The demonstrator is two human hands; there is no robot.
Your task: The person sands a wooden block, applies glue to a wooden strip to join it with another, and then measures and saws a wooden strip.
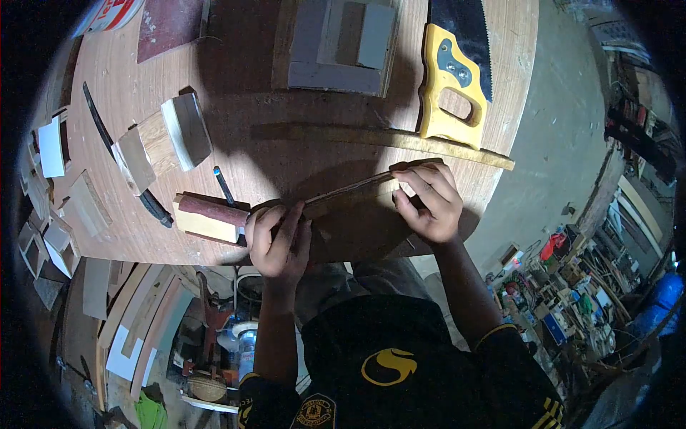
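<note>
A thin, brownish, wood-like strip [348,189] spans the space between my hands above the near part of the table, slanting up to the right. My left hand [277,239] has its fingers closed on the lower left end. At the other end, my right hand [432,201] pinches it between thumb and fingers. Just left of my left hand lies a pale wooden block [204,227] with a dark red piece [213,210] along it. A dark pen-like stick with a blue tip [224,184] rests close by. Beyond my hands, a long narrow wooden strip [386,138] lies across the table.
A handsaw [451,82] with a yellow handle lies at the far right of the table [236,247]. Stacked grey boards [336,77] stand at the back. Left are wooden blocks [187,133], a dark curved tool [100,118] and a dark red sheet [168,32]. Clutter covers the floor right [564,307].
</note>
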